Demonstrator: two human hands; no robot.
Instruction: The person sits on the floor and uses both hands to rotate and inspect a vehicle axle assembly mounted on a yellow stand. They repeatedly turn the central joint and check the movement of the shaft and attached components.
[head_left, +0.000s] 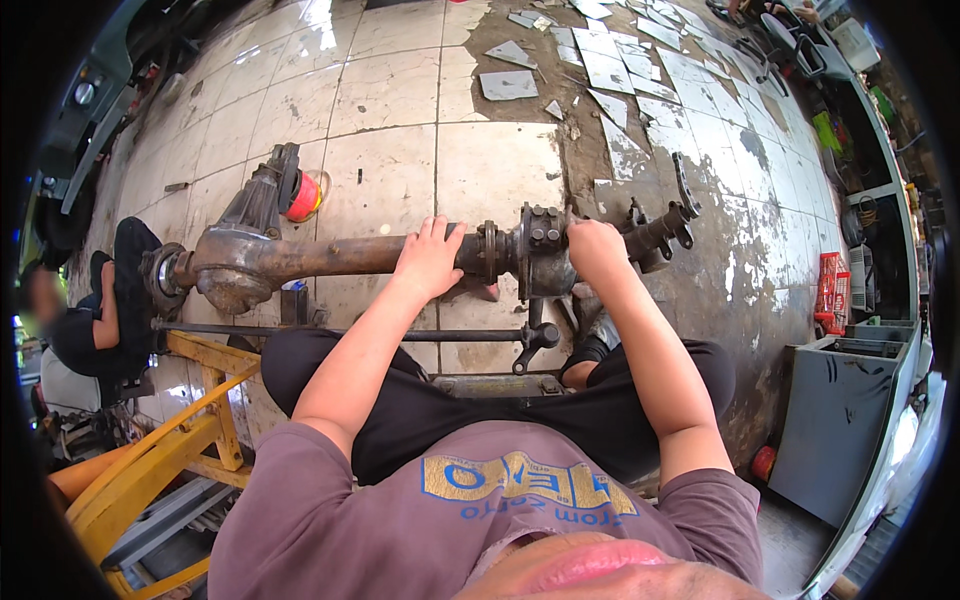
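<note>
A worn vehicle axle [340,256] lies crosswise in front of me, its rounded differential housing [235,262] toward the left. My left hand [430,258] rests on the axle tube with its fingers spread. At the bolted steering knuckle [543,235] on the right end, my right hand [597,253] is closed, with the thumb side up against the knuckle's edge. What its fingers hold, if anything, is hidden. Beyond that hand, the axle's end piece [655,235] angles away to the upper right. Nearer me runs a thin steering rod [440,335] with a joint at its right end.
A yellow metal frame [190,450] stands at lower left. Beside the axle's left end sits another person [100,310]. A red round container [303,196] is behind the housing. Broken tiles [600,65] litter the far floor; a grey metal cabinet [840,425] stands right.
</note>
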